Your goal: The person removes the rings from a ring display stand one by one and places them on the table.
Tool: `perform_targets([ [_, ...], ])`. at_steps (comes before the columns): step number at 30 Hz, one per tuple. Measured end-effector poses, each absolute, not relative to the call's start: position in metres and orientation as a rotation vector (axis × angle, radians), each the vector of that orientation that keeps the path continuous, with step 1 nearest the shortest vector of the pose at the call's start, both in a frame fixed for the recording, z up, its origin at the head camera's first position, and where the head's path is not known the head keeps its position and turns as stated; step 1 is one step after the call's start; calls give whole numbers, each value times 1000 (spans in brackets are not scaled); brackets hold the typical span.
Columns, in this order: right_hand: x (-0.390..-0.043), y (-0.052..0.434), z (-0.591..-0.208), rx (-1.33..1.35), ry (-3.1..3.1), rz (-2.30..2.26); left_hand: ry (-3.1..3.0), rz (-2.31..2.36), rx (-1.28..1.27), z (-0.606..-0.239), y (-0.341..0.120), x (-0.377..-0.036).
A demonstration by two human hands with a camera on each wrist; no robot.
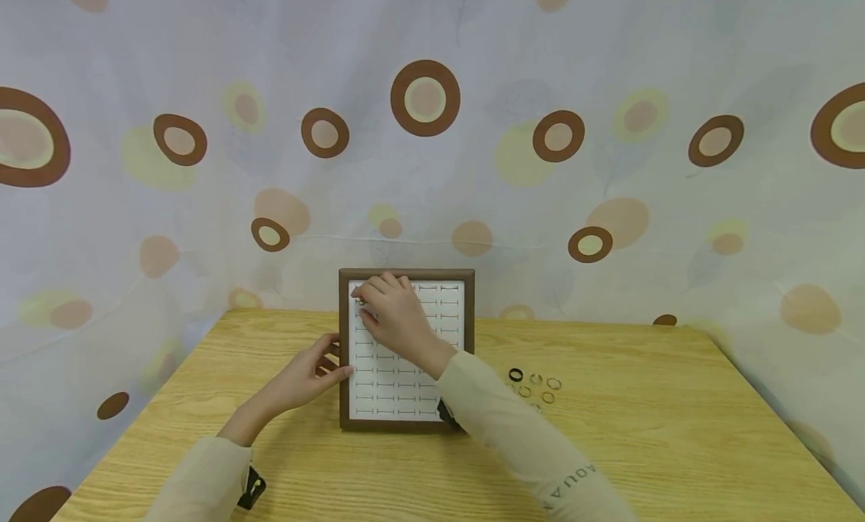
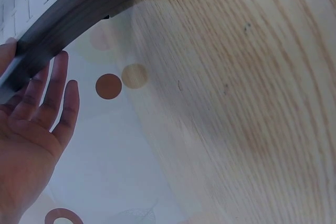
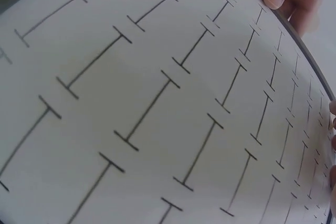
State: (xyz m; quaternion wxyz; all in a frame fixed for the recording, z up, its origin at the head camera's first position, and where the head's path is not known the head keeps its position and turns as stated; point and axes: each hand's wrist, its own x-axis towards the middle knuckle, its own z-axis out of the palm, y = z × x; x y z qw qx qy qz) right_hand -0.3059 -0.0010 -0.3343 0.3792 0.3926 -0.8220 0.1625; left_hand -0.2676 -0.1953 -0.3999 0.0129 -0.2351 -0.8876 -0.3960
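Note:
A ring display board with a brown frame (image 1: 405, 425) and a white slotted panel (image 3: 152, 61) stands upright on the table. My left hand (image 1: 304, 375) holds its left edge, the thumb in front and fingers behind; the left wrist view shows that hand (image 2: 31, 140) against the dark frame side (image 2: 63, 27). Across the panel reaches my right hand (image 1: 399, 315), pinching a small ring (image 1: 361, 303) at the upper left slots. The ring is mostly hidden by the fingers. Only fingertips of the right hand (image 3: 333, 150) show at the right wrist view's edge.
Right of the board, several loose rings lie on the wooden table (image 1: 642, 417), among them a black ring (image 1: 516, 375) and a thin silvery ring (image 1: 554, 384). A patterned cloth (image 1: 473, 184) hangs behind and along both sides of the table.

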Motion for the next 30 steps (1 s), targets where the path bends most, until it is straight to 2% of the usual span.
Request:
perform_targets([
  [30, -309, -6, -341, 961, -1992, 531, -2767, -1240, -740, -401, -196, -268],
])
